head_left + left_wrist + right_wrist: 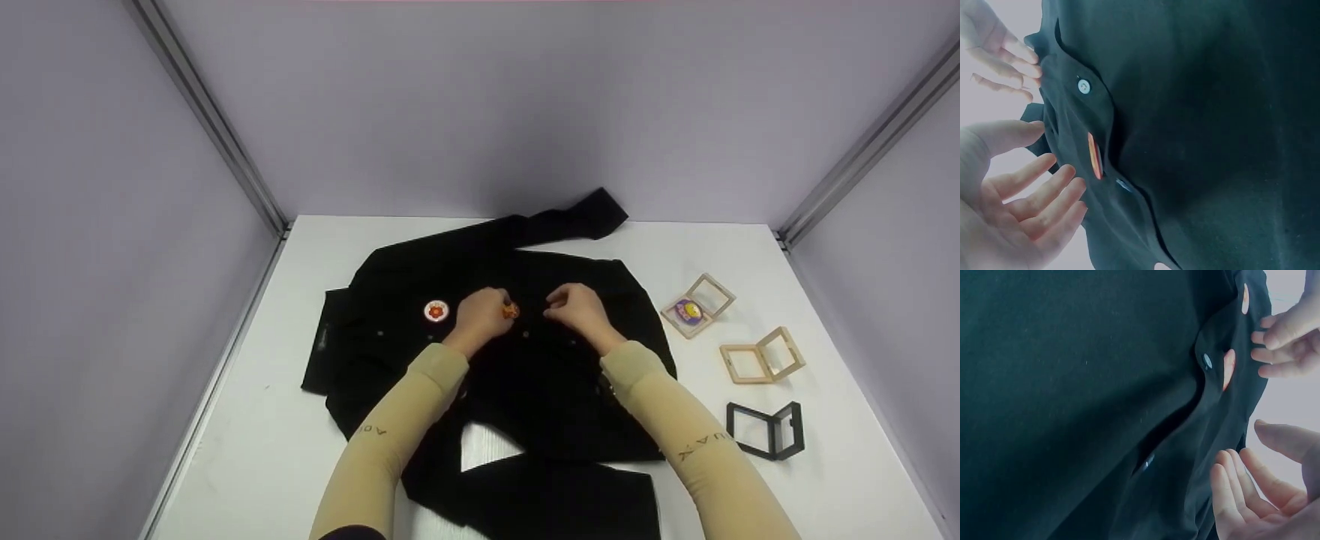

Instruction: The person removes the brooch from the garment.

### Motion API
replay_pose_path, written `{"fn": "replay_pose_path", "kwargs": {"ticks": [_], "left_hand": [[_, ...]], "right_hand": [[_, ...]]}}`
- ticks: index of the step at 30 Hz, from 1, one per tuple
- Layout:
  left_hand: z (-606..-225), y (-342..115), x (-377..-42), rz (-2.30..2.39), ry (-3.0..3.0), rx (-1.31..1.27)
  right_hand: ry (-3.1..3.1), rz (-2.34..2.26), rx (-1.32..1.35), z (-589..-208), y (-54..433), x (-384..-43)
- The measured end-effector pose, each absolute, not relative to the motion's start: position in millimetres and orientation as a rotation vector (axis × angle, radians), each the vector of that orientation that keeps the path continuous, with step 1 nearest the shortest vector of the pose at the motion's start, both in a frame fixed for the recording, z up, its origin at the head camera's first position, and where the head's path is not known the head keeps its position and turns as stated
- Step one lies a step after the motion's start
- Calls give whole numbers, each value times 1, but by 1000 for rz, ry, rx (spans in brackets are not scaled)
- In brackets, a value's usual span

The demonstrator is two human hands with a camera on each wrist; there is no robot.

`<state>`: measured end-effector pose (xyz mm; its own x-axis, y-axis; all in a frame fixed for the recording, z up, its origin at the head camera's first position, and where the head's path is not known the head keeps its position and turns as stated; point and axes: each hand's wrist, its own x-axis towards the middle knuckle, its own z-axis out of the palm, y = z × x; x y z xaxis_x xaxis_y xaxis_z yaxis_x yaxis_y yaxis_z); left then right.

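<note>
A black shirt (570, 412) with small white buttons (1084, 86) lies spread on the table. An orange round badge (511, 310) sits on its front near the button edge; the left wrist view shows this badge (1095, 156) nearly edge-on. My left hand (484, 315) is beside it, and in its wrist view the fingers (1044, 216) are spread and relaxed, apart from the badge. Over the shirt to the right hovers my right hand (577, 307), its fingers (1227, 489) loosely bent and holding nothing. Left of both hands, a white badge with a red flower (436, 311) rests on the shirt.
On the right stand a light wooden frame (685, 324) with a purple and yellow badge (688, 311), a second open wooden frame (746, 363) and a black frame (772, 435). The shirt's sleeve (574, 219) stretches toward the back wall (450, 112).
</note>
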<state>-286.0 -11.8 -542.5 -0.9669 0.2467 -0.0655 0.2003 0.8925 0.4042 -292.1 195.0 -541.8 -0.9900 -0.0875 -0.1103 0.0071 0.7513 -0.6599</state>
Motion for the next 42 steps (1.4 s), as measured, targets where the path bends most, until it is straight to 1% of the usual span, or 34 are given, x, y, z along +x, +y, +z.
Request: {"fn": "replay_pose_path", "kwargs": {"ticks": [15, 26, 42], "left_hand": [[-556, -12, -294, 587, 2983, 253], [-569, -12, -299, 597, 3033, 251], [-576, -7, -302, 541, 3048, 209]], "right_hand": [[2859, -1063, -92, -560, 167, -296], [2850, -1134, -167, -569, 155, -298], [2859, -1054, -237, -583, 143, -301]]}}
